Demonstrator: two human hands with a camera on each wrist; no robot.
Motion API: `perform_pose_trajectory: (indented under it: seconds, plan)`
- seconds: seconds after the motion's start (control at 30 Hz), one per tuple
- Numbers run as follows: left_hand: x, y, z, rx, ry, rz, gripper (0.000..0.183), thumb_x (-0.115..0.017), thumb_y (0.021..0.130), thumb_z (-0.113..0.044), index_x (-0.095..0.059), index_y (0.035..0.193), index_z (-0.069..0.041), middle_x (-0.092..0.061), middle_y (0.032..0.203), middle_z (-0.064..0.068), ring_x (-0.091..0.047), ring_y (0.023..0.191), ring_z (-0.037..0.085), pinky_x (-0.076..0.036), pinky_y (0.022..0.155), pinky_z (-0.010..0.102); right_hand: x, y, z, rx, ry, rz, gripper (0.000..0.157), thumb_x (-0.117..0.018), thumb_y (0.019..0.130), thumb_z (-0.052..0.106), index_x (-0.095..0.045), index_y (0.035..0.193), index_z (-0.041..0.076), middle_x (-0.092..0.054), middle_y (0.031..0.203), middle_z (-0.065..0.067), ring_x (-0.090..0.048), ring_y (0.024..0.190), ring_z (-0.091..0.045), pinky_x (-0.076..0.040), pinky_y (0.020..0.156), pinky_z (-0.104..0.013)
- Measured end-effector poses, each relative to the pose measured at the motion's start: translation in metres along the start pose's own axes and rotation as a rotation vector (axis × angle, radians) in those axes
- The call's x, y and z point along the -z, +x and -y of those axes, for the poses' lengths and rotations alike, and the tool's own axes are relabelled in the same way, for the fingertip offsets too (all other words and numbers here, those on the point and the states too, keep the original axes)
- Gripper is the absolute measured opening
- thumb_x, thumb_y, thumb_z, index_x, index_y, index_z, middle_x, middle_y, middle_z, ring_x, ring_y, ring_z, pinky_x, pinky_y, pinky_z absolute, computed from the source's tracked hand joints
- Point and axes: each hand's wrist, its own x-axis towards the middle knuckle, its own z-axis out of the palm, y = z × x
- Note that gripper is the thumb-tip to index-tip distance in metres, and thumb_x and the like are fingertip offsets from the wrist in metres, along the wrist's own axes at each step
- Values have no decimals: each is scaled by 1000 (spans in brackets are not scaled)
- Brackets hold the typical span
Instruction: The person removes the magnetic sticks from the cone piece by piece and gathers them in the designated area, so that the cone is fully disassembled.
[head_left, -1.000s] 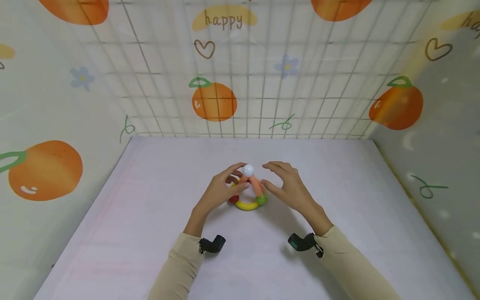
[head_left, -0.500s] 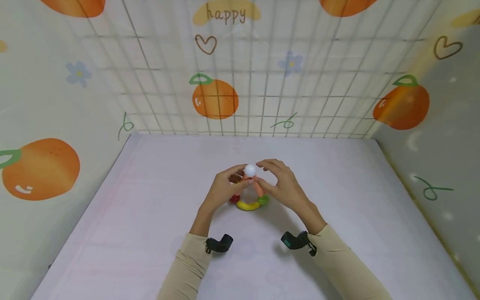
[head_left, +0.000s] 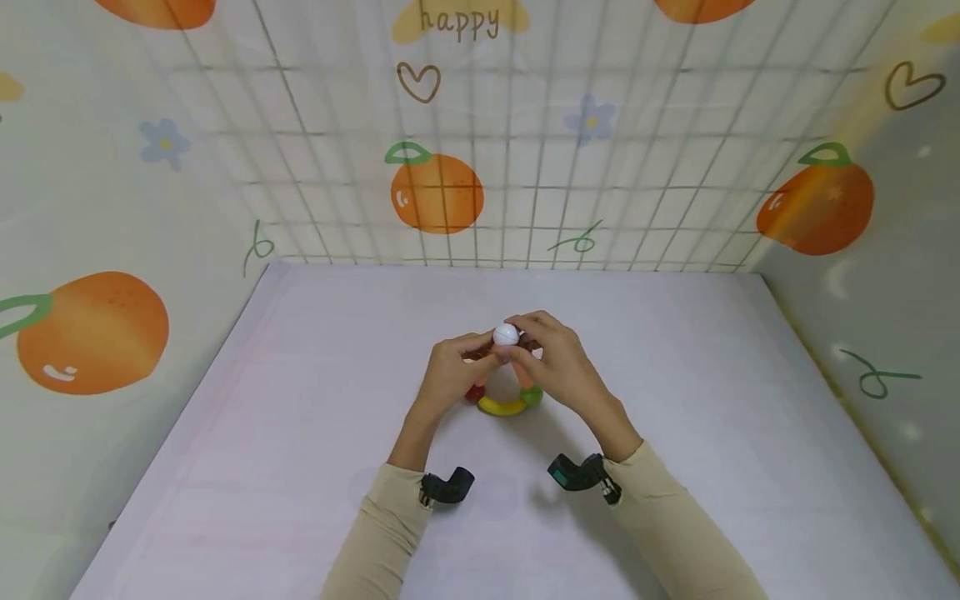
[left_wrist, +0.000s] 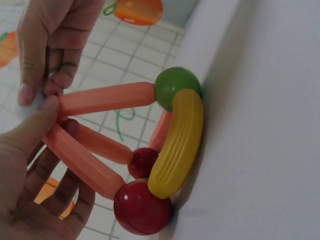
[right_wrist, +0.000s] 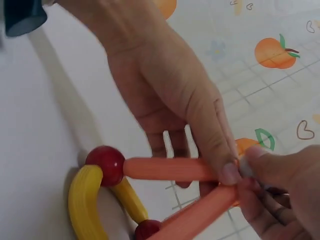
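Shiny white ball (head_left: 506,334), mid-frame: left hand (head_left: 448,375) and right hand (head_left: 562,365) pinch it, maybe to steady it on long orange sticks (left_wrist: 110,98).

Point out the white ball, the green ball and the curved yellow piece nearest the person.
White ball (head_left: 506,335), head view: middle of its exposed face.
Green ball (left_wrist: 172,85), left wrist view: the part left uncovered by the yellow piece.
Curved yellow piece (head_left: 502,408), head view: middle of its length.
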Motion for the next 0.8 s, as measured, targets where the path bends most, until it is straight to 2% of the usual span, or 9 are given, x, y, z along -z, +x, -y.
perform_pose_trajectory:
  seconds: [0.2, 0.33, 0.57, 0.8]
  plan:
    - [0, 1, 2, -15, 8, -30, 33, -78, 89, -16, -74, 121, -11, -74, 99, -1, -65, 89, 16, -55, 81, 32, 3, -1, -3, 4, 41, -19, 38, -76, 88, 13, -66, 122, 0, -62, 114, -10, -67, 96, -19, -56, 81, -27]
    - [-1, 2, 3, -26, 3, -22, 33, -79, 88, -20, -75, 121, -17, -74, 102, -3, -64, 89, 16, -54, 81, 33, 9, -5, -6, 8, 40, -67, 38, -78, 88, 13, -67, 123, 3, -63, 114, -6, -67, 96, -17, -56, 81, -28]
    - [-2, 0, 1, -24, -26, -15, 34, -79, 87, -29, -75, 120, -25, -71, 108, -5, -64, 92, 18, -52, 82, 40, 31, -15, -19, 12, -28, -155, 42, -80, 87, 13, -63, 125, 3, -65, 108, -5, -67, 88, -17, -56, 80, -32]
    - [-2, 0, 3, -9, 12, -7, 35, -78, 88, -33, -73, 122, -30, -70, 109, -10, -64, 92, 13, -53, 84, 36, 53, -28, -41, -7, -128, -180, 37, -82, 85, 14, -67, 118, 7, -65, 108, -3, -65, 89, -17, -55, 75, -34]
